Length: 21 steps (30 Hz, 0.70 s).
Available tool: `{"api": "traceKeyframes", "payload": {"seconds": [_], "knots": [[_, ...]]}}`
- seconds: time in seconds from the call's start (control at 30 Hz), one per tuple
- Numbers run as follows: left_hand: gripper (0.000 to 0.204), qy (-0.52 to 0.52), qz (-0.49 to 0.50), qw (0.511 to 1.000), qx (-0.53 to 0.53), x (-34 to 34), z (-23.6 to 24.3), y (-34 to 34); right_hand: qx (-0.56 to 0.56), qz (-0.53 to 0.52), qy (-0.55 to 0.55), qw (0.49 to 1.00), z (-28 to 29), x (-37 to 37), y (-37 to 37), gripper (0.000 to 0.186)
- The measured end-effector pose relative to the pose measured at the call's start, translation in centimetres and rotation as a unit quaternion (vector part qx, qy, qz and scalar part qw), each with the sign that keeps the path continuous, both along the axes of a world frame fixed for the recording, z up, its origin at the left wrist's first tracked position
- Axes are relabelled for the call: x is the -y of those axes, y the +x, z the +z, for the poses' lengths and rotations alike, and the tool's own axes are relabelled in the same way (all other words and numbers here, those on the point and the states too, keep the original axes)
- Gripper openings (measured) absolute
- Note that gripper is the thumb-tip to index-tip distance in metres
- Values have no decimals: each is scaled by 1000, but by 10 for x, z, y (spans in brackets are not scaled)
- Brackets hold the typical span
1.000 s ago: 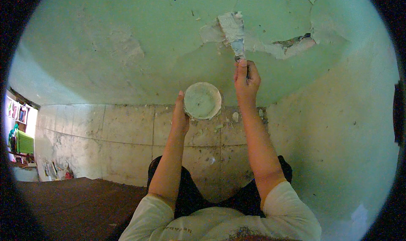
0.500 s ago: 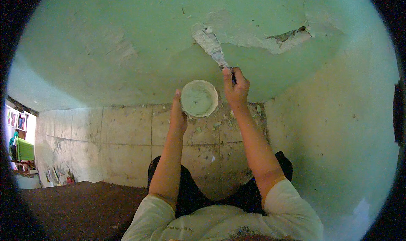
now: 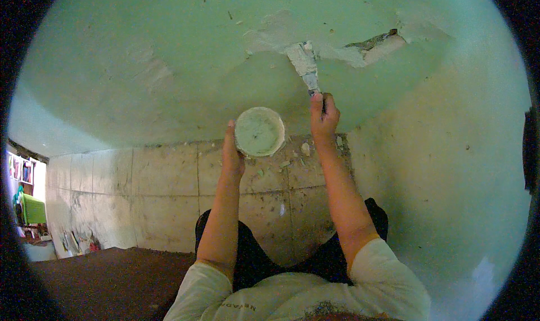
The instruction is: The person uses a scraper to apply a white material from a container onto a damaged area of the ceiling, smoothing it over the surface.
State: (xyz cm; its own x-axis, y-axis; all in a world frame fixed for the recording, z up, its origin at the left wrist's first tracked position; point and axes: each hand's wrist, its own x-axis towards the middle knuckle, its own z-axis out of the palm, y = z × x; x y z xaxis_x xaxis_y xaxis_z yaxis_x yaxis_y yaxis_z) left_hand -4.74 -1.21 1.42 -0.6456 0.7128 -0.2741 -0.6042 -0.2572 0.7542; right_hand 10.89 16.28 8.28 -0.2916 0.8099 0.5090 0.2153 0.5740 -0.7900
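Right hand (image 3: 324,114) grips the putty knife (image 3: 304,66); press its blade flat above it, while left hand (image 3: 232,152) clasps the tub (image 3: 259,131) level.

We're in a room under repair: a pale green wall (image 3: 169,56) with flaking paint and a raw broken patch (image 3: 374,42), a stained tiled floor (image 3: 163,191) littered with plaster chips (image 3: 305,149), and at far left a doorway (image 3: 28,203) to another room.
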Motion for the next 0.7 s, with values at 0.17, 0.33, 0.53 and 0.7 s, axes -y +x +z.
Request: {"api": "traceKeyframes", "payload": {"seconds": [0.17, 0.33, 0.53, 0.7], "knots": [[62, 25, -21, 999, -2, -1, -2, -5, -48, -81, -17, 995, -52, -19, 32, 37], [63, 62, -25, 994, 82, -1, -7, -8, -75, -78, -24, 994, -45, -16, 29, 36], [64, -13, -26, 999, 23, -10, -16, -8, 14, -94, -24, 995, -44, -20, 38, 35], [64, 10, -29, 999, -9, -4, -36, -11, 110, -25, -33, 993, -19, 31, 81, 34]]}}
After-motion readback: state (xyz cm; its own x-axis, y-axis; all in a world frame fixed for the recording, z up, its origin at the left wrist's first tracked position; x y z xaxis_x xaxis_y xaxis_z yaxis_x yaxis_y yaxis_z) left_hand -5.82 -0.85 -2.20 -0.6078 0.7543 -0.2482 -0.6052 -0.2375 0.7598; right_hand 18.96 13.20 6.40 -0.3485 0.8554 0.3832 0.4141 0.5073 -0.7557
